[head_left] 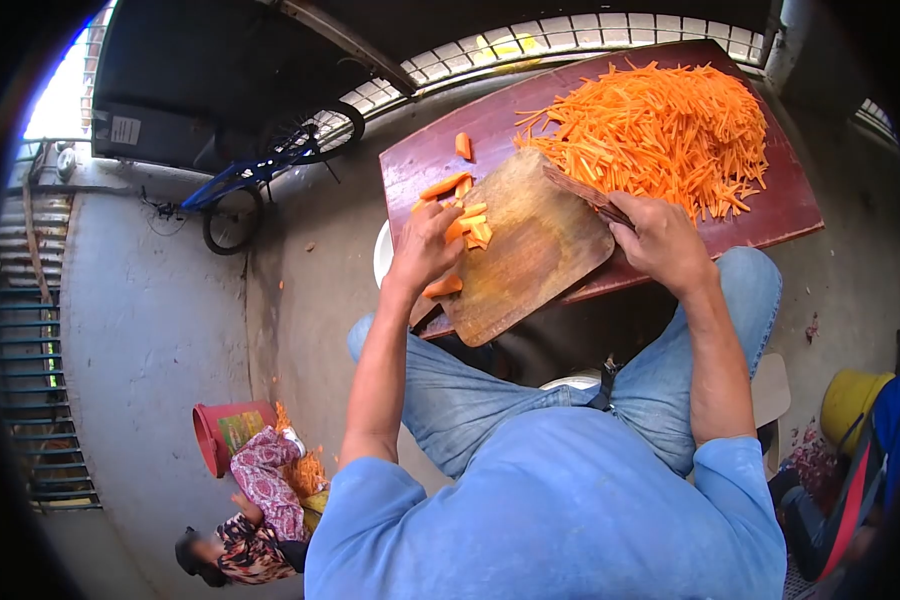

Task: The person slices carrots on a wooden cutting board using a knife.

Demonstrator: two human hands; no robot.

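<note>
My right hand (660,240) is wrapped around the handle of a knife (582,188), whose dark, stained blade points left over the upper part of a wooden cutting board (535,255). At the board's left side my left hand (428,245) has its fingers curled down onto cut carrot pieces (478,228); the fingertips are partly hidden among them. More carrot chunks (444,186) lie just beyond that hand, and one chunk (443,287) is below it near the board's edge. A large heap of carrot sticks (670,130) covers the table's far right part.
The dark red table (425,150) holds the board, and a lone carrot chunk (463,145) lies toward its far edge. A white container (383,250) shows at its left. Behind are a blue bicycle (260,175), a red bucket (215,437) beside a seated person (260,500), and a yellow bucket (852,408).
</note>
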